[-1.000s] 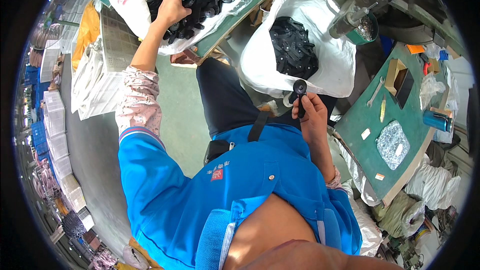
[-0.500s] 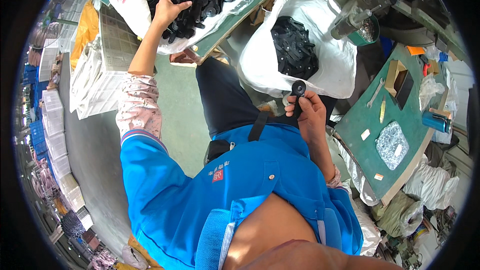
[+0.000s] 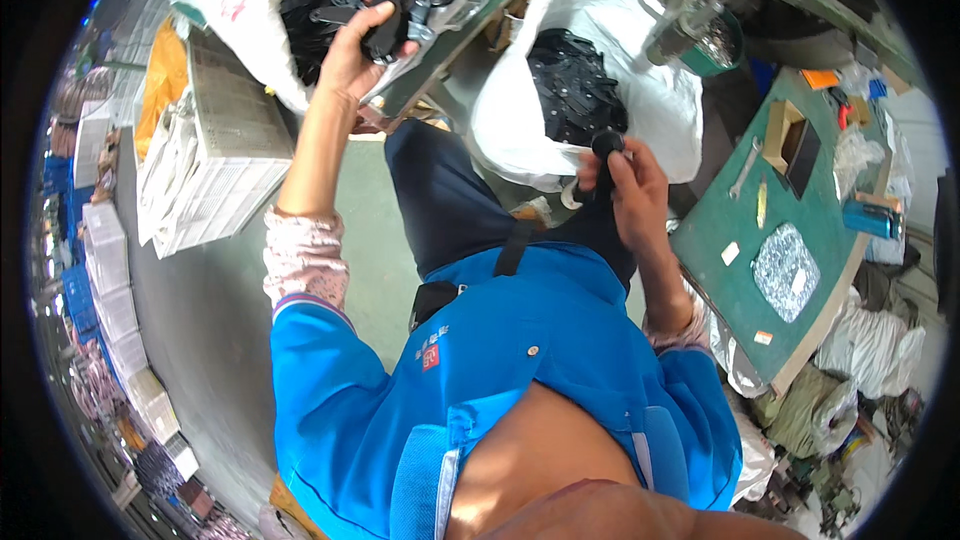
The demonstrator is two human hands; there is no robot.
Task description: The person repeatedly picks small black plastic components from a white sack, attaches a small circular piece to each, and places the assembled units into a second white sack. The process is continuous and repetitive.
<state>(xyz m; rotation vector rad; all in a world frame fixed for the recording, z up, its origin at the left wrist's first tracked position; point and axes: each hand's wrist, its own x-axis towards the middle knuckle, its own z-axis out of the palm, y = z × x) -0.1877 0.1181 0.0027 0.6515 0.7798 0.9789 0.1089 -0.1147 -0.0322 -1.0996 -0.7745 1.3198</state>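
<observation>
My left hand [image 3: 350, 58] is closed around a dark plastic part [image 3: 384, 40], maybe more than one, over the near edge of an open white sack [image 3: 240, 0]. That sack holds a heap of loose black parts [image 3: 310, 25], some with round, wheel-like ends. To the right, my right hand [image 3: 640, 190] grips a long black plastic part with a round head [image 3: 606, 144], held up at the near rim of a second white sack [image 3: 665, 130]. Flat black pieces [image 3: 575, 90] lie inside this second sack. Fingers hide part of both held items.
A green worktable [image 3: 720, 230] at right carries a wrench [image 3: 746, 168], a yellow cutter [image 3: 762, 205], an open cardboard box [image 3: 783, 135] and a clear plastic-wrapped packet [image 3: 786, 272]. Machine parts and a green cup [image 3: 722, 48] stand behind the second sack. White crates [image 3: 240, 170] are stacked at left.
My left hand has moved right and nearer, from the heap to the sack's near edge, and now holds a dark part. My right hand keeps its part, now tilted and slightly blurred.
</observation>
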